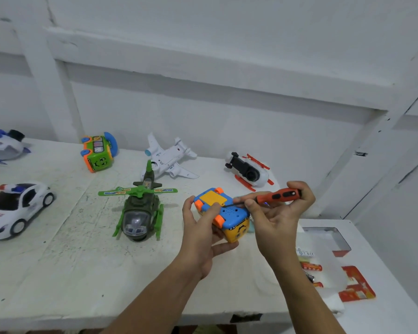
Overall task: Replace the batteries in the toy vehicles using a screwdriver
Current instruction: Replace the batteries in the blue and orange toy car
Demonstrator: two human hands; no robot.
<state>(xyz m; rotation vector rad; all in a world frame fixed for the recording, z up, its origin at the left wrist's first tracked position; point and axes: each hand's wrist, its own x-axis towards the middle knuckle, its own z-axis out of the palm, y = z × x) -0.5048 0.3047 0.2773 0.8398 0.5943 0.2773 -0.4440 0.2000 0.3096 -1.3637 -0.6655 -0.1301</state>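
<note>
Centre frame: my left hand [198, 235] grips the upturned bus [234, 214], my right hand [275, 220] holds the screwdriver [279, 195] at its cover [211, 198], still on. Batteries [311, 266] wait lower right; I judge the job barely begun.

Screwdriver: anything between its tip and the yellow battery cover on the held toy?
Nothing visible. The right hand holds the screwdriver, its tip at the edge of the yellow cover on the upturned toy car. The left hand grips the car; its thumb lies beside the tip, not across it.
</note>
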